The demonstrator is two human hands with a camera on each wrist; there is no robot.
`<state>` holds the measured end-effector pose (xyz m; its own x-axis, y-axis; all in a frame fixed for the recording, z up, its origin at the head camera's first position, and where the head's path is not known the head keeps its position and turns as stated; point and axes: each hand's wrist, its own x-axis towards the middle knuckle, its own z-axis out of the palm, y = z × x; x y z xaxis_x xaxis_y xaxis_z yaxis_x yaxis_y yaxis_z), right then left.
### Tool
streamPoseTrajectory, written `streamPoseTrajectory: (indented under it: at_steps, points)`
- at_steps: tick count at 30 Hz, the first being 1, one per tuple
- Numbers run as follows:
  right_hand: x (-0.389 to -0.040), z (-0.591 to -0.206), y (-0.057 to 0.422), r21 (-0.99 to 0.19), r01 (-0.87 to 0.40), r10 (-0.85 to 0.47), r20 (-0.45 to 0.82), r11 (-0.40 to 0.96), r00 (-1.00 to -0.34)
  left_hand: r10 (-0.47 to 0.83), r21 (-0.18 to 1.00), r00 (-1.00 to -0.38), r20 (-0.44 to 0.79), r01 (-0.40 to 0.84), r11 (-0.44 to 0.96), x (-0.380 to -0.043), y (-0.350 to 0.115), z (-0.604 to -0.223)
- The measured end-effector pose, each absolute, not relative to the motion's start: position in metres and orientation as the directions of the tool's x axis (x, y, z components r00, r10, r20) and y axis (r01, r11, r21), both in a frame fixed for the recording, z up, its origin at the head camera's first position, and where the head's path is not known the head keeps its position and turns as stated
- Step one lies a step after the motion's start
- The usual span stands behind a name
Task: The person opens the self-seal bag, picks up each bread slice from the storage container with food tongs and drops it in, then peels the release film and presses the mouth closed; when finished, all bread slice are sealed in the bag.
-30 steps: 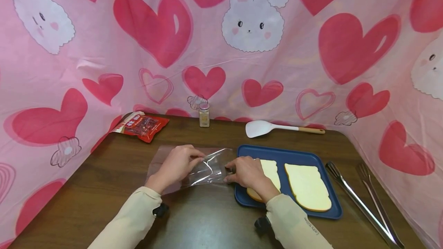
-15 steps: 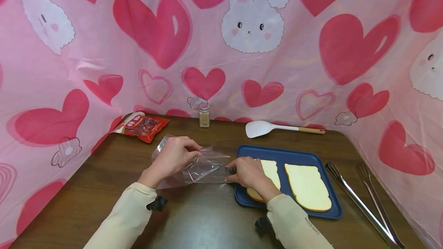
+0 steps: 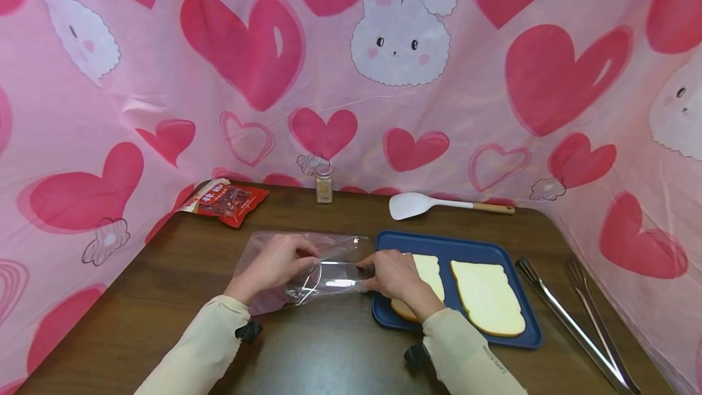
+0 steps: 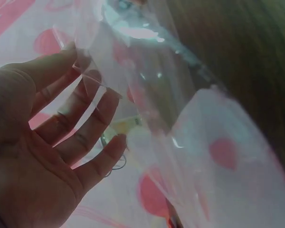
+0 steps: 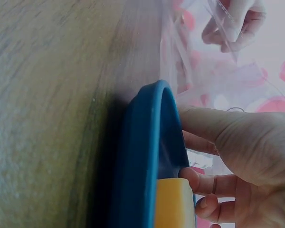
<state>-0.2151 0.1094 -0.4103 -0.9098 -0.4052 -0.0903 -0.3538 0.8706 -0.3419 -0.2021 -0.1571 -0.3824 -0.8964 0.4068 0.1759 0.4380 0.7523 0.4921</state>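
A clear plastic bag (image 3: pixel 337 276) lies crinkled and shiny across the middle of the table, left of the blue tray. My left hand (image 3: pixel 282 261) pinches its upper layer; in the left wrist view the film (image 4: pixel 223 147) bulges away from thumb and forefinger, the other fingers spread loosely. At the bag's right end, my right hand (image 3: pixel 392 270) holds the film between thumb and fingers, over the left edge of the tray (image 3: pixel 422 239). Below that hand, a bread slice (image 3: pixel 428 270) is partly covered. A second bread slice (image 3: pixel 488 297) lies fully visible on the tray.
A white spatula (image 3: pixel 417 205) with a wooden handle lies behind the tray. Metal tongs (image 3: pixel 570 322) rest to its right. A small seasoning jar (image 3: pixel 324 185) and a red snack packet (image 3: pixel 233 202) stand at the back, before a pink heart-print cloth (image 3: pixel 329 78).
The left hand raised and bunched the bag half a second ago, then came down, and the film now spreads flatter. The right hand stays nearly in place.
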Motion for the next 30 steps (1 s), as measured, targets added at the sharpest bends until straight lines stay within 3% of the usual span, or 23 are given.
streamPoseTrajectory:
  at_steps: [6, 11, 16, 22, 30]
  points:
    - [-0.214, -0.411, 0.109, -0.330, -0.357, -0.403, -0.084, 0.874, -0.911, 0.438, 0.481, -0.886, 0.150, 0.453, 0.751, -0.202, -0.157, -0.391]
    - [-0.214, -0.412, 0.109, -0.327, -0.371, -0.413, -0.068, 0.869, -0.908, 0.410, 0.493, -0.912, -0.016, 0.350, 0.797, -0.198, -0.168, -0.392]
    - [-0.213, -0.411, 0.109, -0.321, -0.366, -0.407, -0.068, 0.873, -0.911, 0.397, 0.428, -0.911, -0.113, 0.316, 0.846, -0.197, -0.181, -0.397]
    - [-0.214, -0.411, 0.109, -0.310, -0.380, -0.413, -0.049, 0.872, -0.909, 0.431, 0.369, -0.897, -0.099, 0.369, 0.853, -0.196, -0.181, -0.403]
    - [-0.214, -0.411, 0.109, -0.309, -0.376, -0.407, -0.043, 0.874, -0.912, 0.434, 0.389, -0.898, -0.074, 0.375, 0.841, -0.195, -0.181, -0.403]
